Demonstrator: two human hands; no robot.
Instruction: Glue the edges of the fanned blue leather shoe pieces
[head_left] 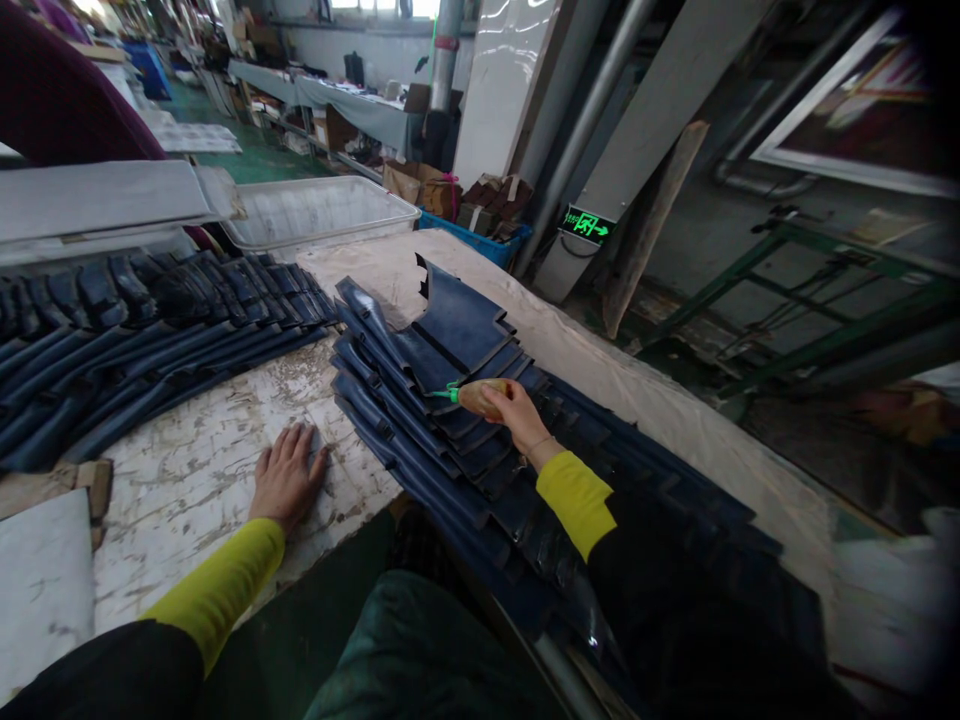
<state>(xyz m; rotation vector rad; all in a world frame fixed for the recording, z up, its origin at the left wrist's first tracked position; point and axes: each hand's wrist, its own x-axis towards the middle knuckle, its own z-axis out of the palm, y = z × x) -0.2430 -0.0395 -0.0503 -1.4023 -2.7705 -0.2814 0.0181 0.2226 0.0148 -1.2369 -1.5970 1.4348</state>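
My right hand point(514, 415) is closed round a brownish squeeze bottle point(480, 398) with a green nozzle. The bottle lies nearly level, its tip pointing left just over the overlapping dark blue pieces point(465, 325). Whether the tip touches them I cannot tell. My left hand point(289, 475) rests palm down on the worn whitish table point(202, 500), fingers a little apart, holding nothing. It is left of the blue pieces and apart from them. A second row of overlapping dark blue pieces point(150, 360) lies on the table at the left.
A white plastic tray point(322, 212) stands past the table's far edge. Behind it is a blue crate point(487, 240) with brown bundles. A person's dark red sleeve point(75, 100) shows at the upper left. A pale board point(45, 590) lies at the lower left.
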